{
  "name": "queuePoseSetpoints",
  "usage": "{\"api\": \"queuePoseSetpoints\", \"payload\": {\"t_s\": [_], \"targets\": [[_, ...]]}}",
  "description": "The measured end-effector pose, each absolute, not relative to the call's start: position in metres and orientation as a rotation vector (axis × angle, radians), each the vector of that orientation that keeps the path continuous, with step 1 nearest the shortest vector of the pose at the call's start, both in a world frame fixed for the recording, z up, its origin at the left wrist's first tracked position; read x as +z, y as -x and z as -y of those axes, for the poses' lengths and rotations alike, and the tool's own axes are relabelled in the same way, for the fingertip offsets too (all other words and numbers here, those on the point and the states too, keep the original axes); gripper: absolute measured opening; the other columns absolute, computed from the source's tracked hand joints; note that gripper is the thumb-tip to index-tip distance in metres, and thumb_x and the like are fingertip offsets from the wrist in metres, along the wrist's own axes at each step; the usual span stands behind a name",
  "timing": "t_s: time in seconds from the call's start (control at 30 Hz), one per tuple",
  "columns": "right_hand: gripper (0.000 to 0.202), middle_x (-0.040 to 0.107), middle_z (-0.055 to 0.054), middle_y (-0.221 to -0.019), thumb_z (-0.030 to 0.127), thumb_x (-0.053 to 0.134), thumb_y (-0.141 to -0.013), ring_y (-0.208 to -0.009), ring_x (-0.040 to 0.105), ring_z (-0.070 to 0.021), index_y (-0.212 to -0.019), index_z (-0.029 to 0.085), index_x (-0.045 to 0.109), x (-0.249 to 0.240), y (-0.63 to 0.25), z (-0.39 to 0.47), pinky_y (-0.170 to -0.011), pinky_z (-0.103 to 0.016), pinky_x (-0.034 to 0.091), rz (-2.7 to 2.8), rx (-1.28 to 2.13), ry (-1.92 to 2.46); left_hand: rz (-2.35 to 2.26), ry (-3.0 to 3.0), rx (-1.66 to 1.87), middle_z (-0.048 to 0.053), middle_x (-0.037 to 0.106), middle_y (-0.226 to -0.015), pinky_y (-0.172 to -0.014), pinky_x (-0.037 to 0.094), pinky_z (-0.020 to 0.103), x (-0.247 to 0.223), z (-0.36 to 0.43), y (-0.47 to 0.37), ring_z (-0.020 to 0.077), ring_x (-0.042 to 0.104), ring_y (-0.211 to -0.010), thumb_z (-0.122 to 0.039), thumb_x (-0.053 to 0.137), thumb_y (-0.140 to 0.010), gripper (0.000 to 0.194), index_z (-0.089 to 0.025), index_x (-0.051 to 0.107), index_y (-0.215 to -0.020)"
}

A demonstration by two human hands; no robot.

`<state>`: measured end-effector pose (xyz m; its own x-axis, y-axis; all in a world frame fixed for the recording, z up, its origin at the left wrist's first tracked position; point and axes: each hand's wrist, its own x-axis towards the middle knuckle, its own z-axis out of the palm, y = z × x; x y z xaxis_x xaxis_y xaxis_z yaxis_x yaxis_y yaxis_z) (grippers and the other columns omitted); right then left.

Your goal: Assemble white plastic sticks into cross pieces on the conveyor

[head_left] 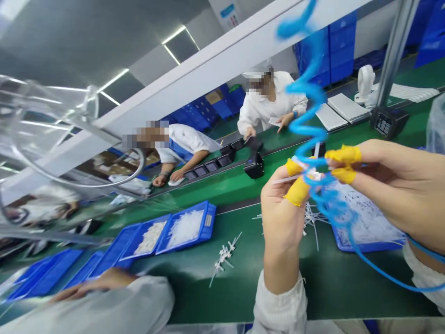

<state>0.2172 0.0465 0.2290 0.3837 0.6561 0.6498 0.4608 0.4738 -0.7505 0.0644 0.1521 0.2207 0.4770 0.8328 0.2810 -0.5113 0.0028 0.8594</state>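
Note:
My left hand (283, 227), with yellow finger cots on thumb and finger, pinches a small white plastic part with a thin stem (285, 180). Close on its right, my right hand (389, 185) has its yellow-capped fingertips pressed together at the same height. What those fingertips hold is hidden. A coiled blue air hose (306, 127) hangs in front of both hands and partly covers the fingertips. Below the hands, several white stemmed parts (314, 220) lie in a heap on the green table (236, 297). Another small cluster of stemmed parts (225, 255) lies left of my left hand.
A blue tray (370, 247) of small clear parts sits under my right hand. More blue trays (208, 220) stand to the left, near a neighbour's sleeve (139, 301). Black devices (254, 164) stand along the green conveyor, with two co-workers behind. A metal post (392, 60) rises at right.

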Motion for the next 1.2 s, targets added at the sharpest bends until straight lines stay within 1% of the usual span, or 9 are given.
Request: {"api": "queuePoseSetpoints", "payload": {"t_s": [0.07,0.13,0.2,0.33,0.47,0.7,0.87,1.07,1.2], "targets": [[0.033,0.085,0.0,-0.108,0.028,0.086,-0.099,-0.096,0.08,-0.0242,-0.13,0.039,0.084,0.226,-0.217,-0.043,-0.077,-0.036,0.07,1.224,0.14,1.163,-0.369,-1.177,1.132,0.001,0.085,-0.092,-0.072,0.071,0.022,0.22,-0.151,-0.066,0.0169,0.084,-0.079,-0.045,0.109,-0.068,0.04,-0.025,0.087,-0.094],[0.039,0.085,-0.002,-0.109,0.028,0.084,-0.1,-0.096,0.082,-0.0262,-0.138,0.038,0.081,0.227,-0.215,-0.044,-0.073,-0.037,0.07,1.209,0.145,1.176,-0.388,-1.215,1.16,0.002,0.085,-0.093,-0.072,0.071,0.022,0.22,-0.149,-0.067,0.0166,0.084,-0.078,-0.043,0.108,-0.07,0.038,-0.024,0.087,-0.095],[0.037,0.086,-0.003,-0.109,0.029,0.082,-0.101,-0.093,0.082,-0.026,-0.137,0.035,0.081,0.228,-0.214,-0.045,-0.068,-0.035,0.069,1.216,0.157,1.2,-0.393,-1.24,1.164,0.002,0.085,-0.093,-0.072,0.071,0.021,0.22,-0.148,-0.068,0.0159,0.083,-0.078,-0.041,0.107,-0.073,0.033,-0.023,0.088,-0.094],[0.035,0.087,-0.003,-0.107,0.028,0.081,-0.1,-0.081,0.079,-0.0208,-0.135,0.03,0.081,0.23,-0.215,-0.048,-0.061,-0.03,0.064,1.268,0.156,1.206,-0.384,-1.259,1.165,0.002,0.085,-0.095,-0.073,0.068,0.018,0.219,-0.146,-0.069,0.0148,0.082,-0.083,-0.035,0.105,-0.076,0.027,-0.024,0.089,-0.094],[0.035,0.087,-0.004,-0.111,0.03,0.081,-0.101,-0.089,0.081,-0.0227,-0.136,0.029,0.081,0.227,-0.215,-0.048,-0.067,-0.031,0.067,1.263,0.183,1.183,-0.402,-1.282,1.201,0.001,0.083,-0.091,-0.073,0.068,0.018,0.218,-0.145,-0.07,0.0141,0.081,-0.083,-0.037,0.105,-0.077,0.027,-0.024,0.088,-0.092],[0.031,0.086,-0.004,-0.107,0.029,0.082,-0.1,-0.095,0.083,-0.0239,-0.131,0.027,0.081,0.226,-0.209,-0.052,-0.072,-0.032,0.069,1.226,0.242,1.148,-0.343,-1.32,1.268,-0.002,0.08,-0.088,-0.071,0.065,0.016,0.217,-0.145,-0.069,0.0097,0.077,-0.077,-0.032,0.103,-0.081,0.021,-0.025,0.086,-0.09],[0.024,0.086,-0.005,-0.109,0.027,0.083,-0.099,-0.095,0.084,-0.0241,-0.123,0.026,0.082,0.222,-0.208,-0.056,-0.073,-0.031,0.069,1.187,0.289,1.124,-0.377,-1.404,1.281,0.0,0.076,-0.085,-0.074,0.067,0.023,0.216,-0.147,-0.068,0.0134,0.077,-0.078,-0.035,0.101,-0.083,0.022,-0.022,0.083,-0.086],[0.018,0.085,-0.005,-0.104,0.029,0.083,-0.098,-0.087,0.081,-0.0219,-0.114,0.024,0.081,0.219,-0.207,-0.06,-0.068,-0.03,0.067,1.158,0.302,1.115,-0.378,-1.516,1.325,0.001,0.076,-0.086,-0.077,0.069,0.026,0.212,-0.152,-0.063,0.0147,0.076,-0.081,-0.033,0.101,-0.082,0.019,-0.023,0.086,-0.088],[0.015,0.084,-0.004,-0.103,0.028,0.084,-0.097,-0.085,0.079,-0.0211,-0.111,0.024,0.08,0.219,-0.207,-0.06,-0.069,-0.03,0.065,1.179,0.282,1.14,-0.39,-1.554,1.284,0.002,0.077,-0.09,-0.078,0.068,0.028,0.209,-0.156,-0.058,0.0154,0.075,-0.082,-0.034,0.098,-0.086,0.016,-0.024,0.087,-0.091]]}}
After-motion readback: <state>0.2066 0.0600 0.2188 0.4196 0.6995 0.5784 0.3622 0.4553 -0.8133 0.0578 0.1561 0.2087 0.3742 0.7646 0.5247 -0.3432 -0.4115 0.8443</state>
